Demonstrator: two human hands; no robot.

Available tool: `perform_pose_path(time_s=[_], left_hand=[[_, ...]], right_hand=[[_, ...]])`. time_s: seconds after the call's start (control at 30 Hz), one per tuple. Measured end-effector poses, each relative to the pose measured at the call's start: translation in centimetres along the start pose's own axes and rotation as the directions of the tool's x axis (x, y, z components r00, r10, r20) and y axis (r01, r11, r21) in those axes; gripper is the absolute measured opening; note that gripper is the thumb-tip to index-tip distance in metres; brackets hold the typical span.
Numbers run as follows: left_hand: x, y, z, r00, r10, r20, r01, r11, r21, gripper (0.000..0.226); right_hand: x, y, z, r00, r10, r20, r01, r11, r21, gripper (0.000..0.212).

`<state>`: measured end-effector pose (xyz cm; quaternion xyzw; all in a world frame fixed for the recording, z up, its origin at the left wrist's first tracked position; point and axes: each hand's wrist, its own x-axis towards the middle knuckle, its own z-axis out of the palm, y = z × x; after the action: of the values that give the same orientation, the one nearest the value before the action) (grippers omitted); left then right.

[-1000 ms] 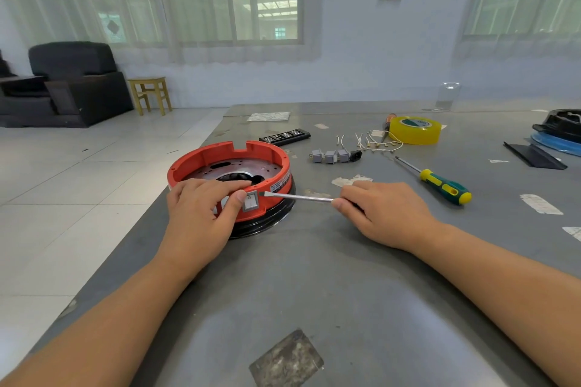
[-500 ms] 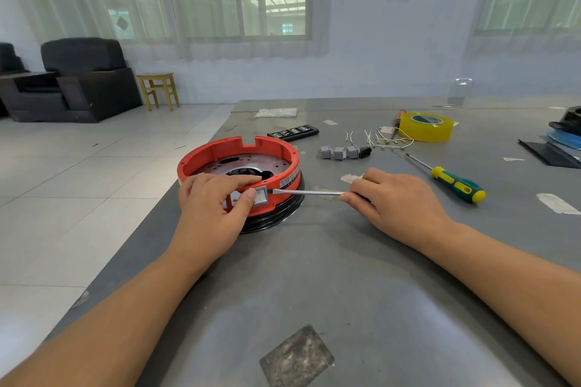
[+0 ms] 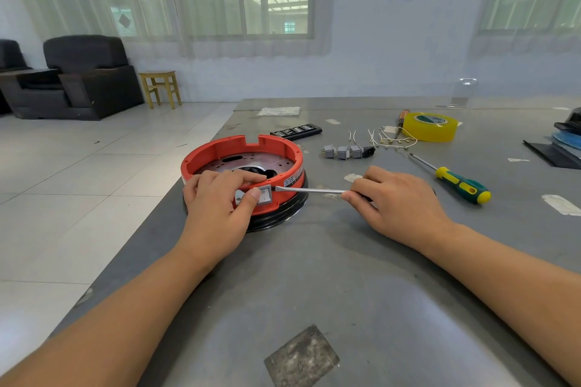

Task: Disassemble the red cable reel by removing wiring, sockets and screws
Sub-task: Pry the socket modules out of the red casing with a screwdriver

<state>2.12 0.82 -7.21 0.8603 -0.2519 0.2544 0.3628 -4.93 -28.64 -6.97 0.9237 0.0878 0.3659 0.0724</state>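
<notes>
Left side first: the reel [image 3: 242, 166] sits near the table's [image 3: 345, 292] left edge, open side up, and everything else here is placed off it. The left hand [image 3: 217, 207] is draped over the reel's near rim, fingers curled on top and the thumb pressing a grey switch [image 3: 265, 195] set in the red wall facing the person. So that hand is clamped on the reel, basically bracing it.

Just right of the reel, the right hand [image 3: 396, 201] pinches a flat screwdriver [image 3: 311, 190]. Its shaft lies almost level, running right-to-left, with the tip right at the switch's right edge. I can't tell if the tip is actually under the bezel or only touching it.

That's the bit everything hangs on, I reckon: the long axis of the blade points straight at the switch, and the left thumb is the nearest thing to it, touching. Prying toward that thumb looks a bit risky if it slips.

Further right of the reel, behind the right hand: three loose grey sockets [image 3: 342, 151], a bunch of pulled wires [image 3: 386, 137], a yellow tape roll [image 3: 430, 126], and a second screwdriver with a green-yellow handle [image 3: 462, 187].
</notes>
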Motion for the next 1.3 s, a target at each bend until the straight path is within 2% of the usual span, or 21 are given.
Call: perform_pose_path(time_s=[0.03, 0.2, 0.3, 0.37, 0.47, 0.63, 0.93, 1.1, 1.3], left_hand=[[0.0, -0.1, 0.0, 1.0, 0.004, 0.005, -0.004, 1.0, 0.003, 0.02], [0.1, -0.2, 0.2, 0.999, 0.013, 0.04, -0.013, 1.0, 0.017, 0.034], [0.0, -0.3, 0.1, 0.999, 0.025, 0.046, -0.026, 1.0, 0.014, 0.033], [0.0, -0.4, 0.0, 0.998, 0.027, 0.056, -0.028, 0.999, 0.019, 0.036], [0.0, -0.3, -0.1, 0.998, 0.032, 0.056, -0.032, 0.999, 0.005, 0.031], [-0.3, -0.2, 0.0, 0.998, 0.052, 0.036, -0.052, 0.998, -0.02, 0.024], [-0.3, -0.4, 0.1, 0.997, 0.063, 0.039, -0.061, 0.997, -0.038, 0.024], [-0.3, -0.4, 0.0, 0.998, 0.063, 0.03, -0.062, 0.997, -0.041, 0.024], [-0.5, -1.0, -0.3, 0.992, 0.12, 0.044, -0.12, 0.993, -0.015, 0.026]], right_hand=[[0.0, 0.0, 0.2, 1.0, 0.002, 0.001, -0.002, 1.0, 0.016, 0.051], [0.9, 0.3, 1.1, 1.0, -0.009, -0.019, 0.01, 0.998, 0.064, 0.055], [1.7, 0.3, 1.8, 0.999, -0.025, -0.037, 0.026, 0.999, 0.044, 0.054], [2.3, 0.2, 2.4, 0.999, -0.01, -0.031, 0.01, 1.0, 0.017, 0.062], [3.2, 0.3, 3.3, 1.0, 0.005, 0.012, -0.005, 0.999, 0.042, 0.071], [4.1, 1.0, 4.4, 0.997, -0.025, 0.076, 0.014, 0.99, 0.14, 0.074], [4.7, 1.4, 5.5, 0.997, 0.011, -0.078, 0.007, 0.974, 0.226, 0.067], [4.4, 1.3, 5.5, 0.999, 0.001, -0.052, 0.007, 0.986, 0.167, 0.069], [3.7, 0.8, 4.6, 0.998, 0.009, 0.064, -0.018, 0.989, 0.147, 0.072]])
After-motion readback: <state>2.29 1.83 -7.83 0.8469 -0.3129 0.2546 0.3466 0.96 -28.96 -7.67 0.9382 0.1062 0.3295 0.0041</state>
